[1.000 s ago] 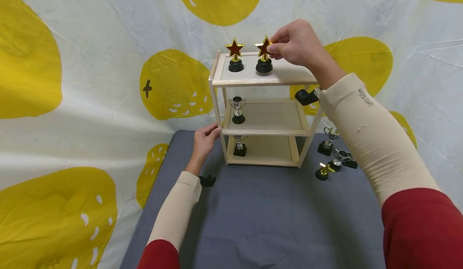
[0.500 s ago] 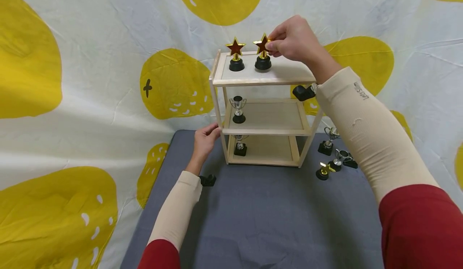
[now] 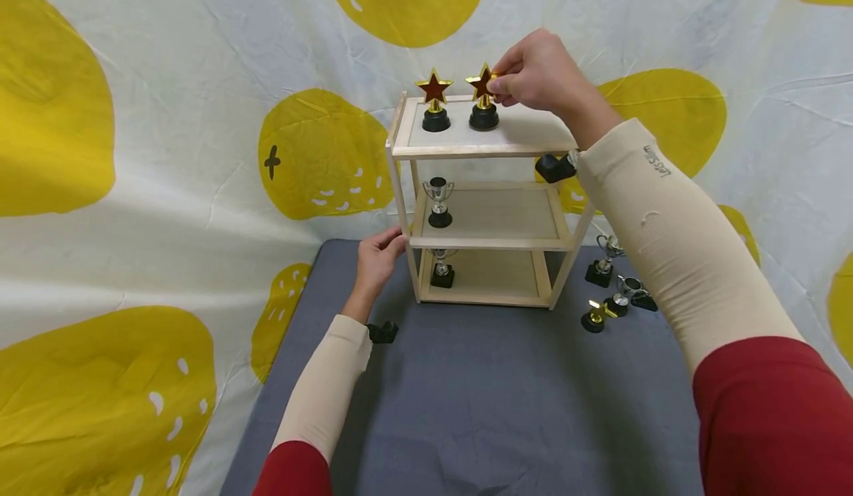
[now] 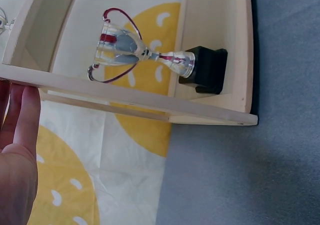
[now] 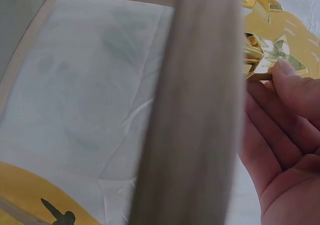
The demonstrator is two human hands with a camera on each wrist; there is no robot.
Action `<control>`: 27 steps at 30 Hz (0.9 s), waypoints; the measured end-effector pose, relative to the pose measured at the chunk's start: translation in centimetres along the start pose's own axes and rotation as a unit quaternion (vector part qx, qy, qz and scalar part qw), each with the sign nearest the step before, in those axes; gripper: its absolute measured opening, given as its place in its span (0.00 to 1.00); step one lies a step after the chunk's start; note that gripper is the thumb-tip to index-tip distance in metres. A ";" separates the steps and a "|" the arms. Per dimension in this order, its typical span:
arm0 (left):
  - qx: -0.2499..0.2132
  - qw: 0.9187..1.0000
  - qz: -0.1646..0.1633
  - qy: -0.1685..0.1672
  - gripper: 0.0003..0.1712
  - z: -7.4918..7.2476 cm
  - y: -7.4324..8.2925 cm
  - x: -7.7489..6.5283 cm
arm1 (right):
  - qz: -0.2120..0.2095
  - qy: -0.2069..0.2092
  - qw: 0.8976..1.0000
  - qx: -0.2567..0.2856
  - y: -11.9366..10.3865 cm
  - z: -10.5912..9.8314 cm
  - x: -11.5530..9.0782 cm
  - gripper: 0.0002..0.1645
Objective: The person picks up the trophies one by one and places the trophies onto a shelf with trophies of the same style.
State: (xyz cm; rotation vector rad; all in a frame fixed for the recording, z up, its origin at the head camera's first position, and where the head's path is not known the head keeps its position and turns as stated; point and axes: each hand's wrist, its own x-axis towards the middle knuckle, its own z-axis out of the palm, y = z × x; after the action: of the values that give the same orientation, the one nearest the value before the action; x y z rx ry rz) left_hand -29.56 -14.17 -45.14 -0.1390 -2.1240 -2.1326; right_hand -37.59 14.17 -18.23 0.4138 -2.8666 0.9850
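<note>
In the head view, my right hand [image 3: 540, 74] pinches a star trophy [image 3: 483, 117] by one point of its red-faced gold star. Its black base is at the top board of the wooden shelf [image 3: 493, 244]; I cannot tell whether it touches. Another star trophy [image 3: 436, 120] stands to its left. My left hand [image 3: 378, 263] holds the shelf's left front post at middle-board height, fingertips partly hidden. Silver cup trophies stand on the left of the middle board, cup trophy [image 3: 438, 201], and bottom board, cup trophy [image 4: 122, 50]. A blurred post hides part of the right wrist view.
On the grey cloth right of the shelf stand a silver cup [image 3: 602, 263], another small cup [image 3: 623, 296] and a gold trophy [image 3: 595, 317] with a black base. A white cloth [image 3: 166, 111] with yellow shapes hangs behind.
My right hand and the star trophy have shifted slightly left and back over the top board, closer to the other star. The left hand stays at the post.
</note>
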 end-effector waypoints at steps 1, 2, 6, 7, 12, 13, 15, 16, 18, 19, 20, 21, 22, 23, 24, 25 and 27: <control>-0.001 1.000 0.001 -0.001 0.20 0.0 0.0 0.0 | 0.000 -0.001 1.000 -0.003 0.0 0.0 0.0 0.23; -0.001 1.000 0.002 -0.001 0.20 0.0 -0.1 0.0 | 0.001 -0.002 1.000 -0.003 0.0 0.0 0.0 0.23; -0.005 1.000 0.008 -0.001 0.20 -0.1 -0.6 0.3 | -0.001 -0.003 1.000 -0.012 0.0 0.0 0.2 0.22; -0.003 1.000 0.012 0.001 0.20 -0.1 -1.0 0.5 | -0.002 -0.003 1.000 -0.013 0.0 0.0 0.2 0.22; 0.002 1.000 0.024 0.007 0.21 -0.1 -2.3 1.2 | -0.001 -0.008 1.000 -0.013 0.1 0.0 0.4 0.22; 0.003 1.000 0.024 0.007 0.21 -0.1 -2.4 1.2 | 0.000 -0.010 1.000 -0.012 0.1 0.0 0.4 0.22; 0.006 0.999 0.031 0.009 0.22 -0.1 -2.8 1.4 | 0.002 -0.013 1.000 -0.009 0.1 0.0 0.5 0.22; 0.006 0.999 0.032 0.009 0.22 -0.1 -2.8 1.4 | 0.003 -0.015 1.000 -0.008 0.1 0.0 0.5 0.22; 0.006 0.999 0.034 0.009 0.22 -0.1 -2.8 1.3 | 0.005 -0.017 1.000 -0.004 0.1 0.0 0.6 0.22; 0.006 0.999 0.035 0.008 0.22 -0.1 -2.9 1.3 | 0.006 -0.018 1.000 -0.003 0.2 0.0 0.6 0.22; 0.006 0.999 0.036 0.008 0.22 0.0 -2.9 1.3 | 0.006 -0.019 1.000 -0.002 0.2 0.0 0.6 0.22; 0.007 0.999 0.038 0.008 0.22 0.0 -2.9 1.3 | 0.007 -0.019 1.000 -0.001 0.3 -0.1 0.6 0.22; 0.007 0.999 0.038 0.008 0.21 0.1 -3.0 1.4 | 0.008 -0.019 1.000 -0.001 0.4 -0.1 0.6 0.22; 0.007 0.999 0.039 0.008 0.21 0.2 -3.0 1.4 | 0.009 -0.019 1.000 -0.001 0.4 -0.2 0.5 0.22; 0.006 0.999 0.039 0.008 0.21 0.2 -3.0 1.4 | 0.009 -0.018 1.000 -0.003 0.5 -0.2 0.5 0.22; 0.006 0.999 0.038 0.009 0.21 0.3 -3.1 1.5 | 0.010 -0.018 1.000 -0.004 0.6 -0.3 0.4 0.23; 0.004 0.999 0.036 0.009 0.21 0.4 -3.1 1.5 | 0.010 -0.017 1.000 -0.004 0.7 -0.3 0.3 0.23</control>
State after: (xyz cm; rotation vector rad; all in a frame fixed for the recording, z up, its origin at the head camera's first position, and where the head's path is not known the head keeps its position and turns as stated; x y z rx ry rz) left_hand -31.56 -13.77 -47.92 -0.1918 -2.0849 -2.0758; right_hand -38.06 14.84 -18.33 0.4053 -2.9102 0.9780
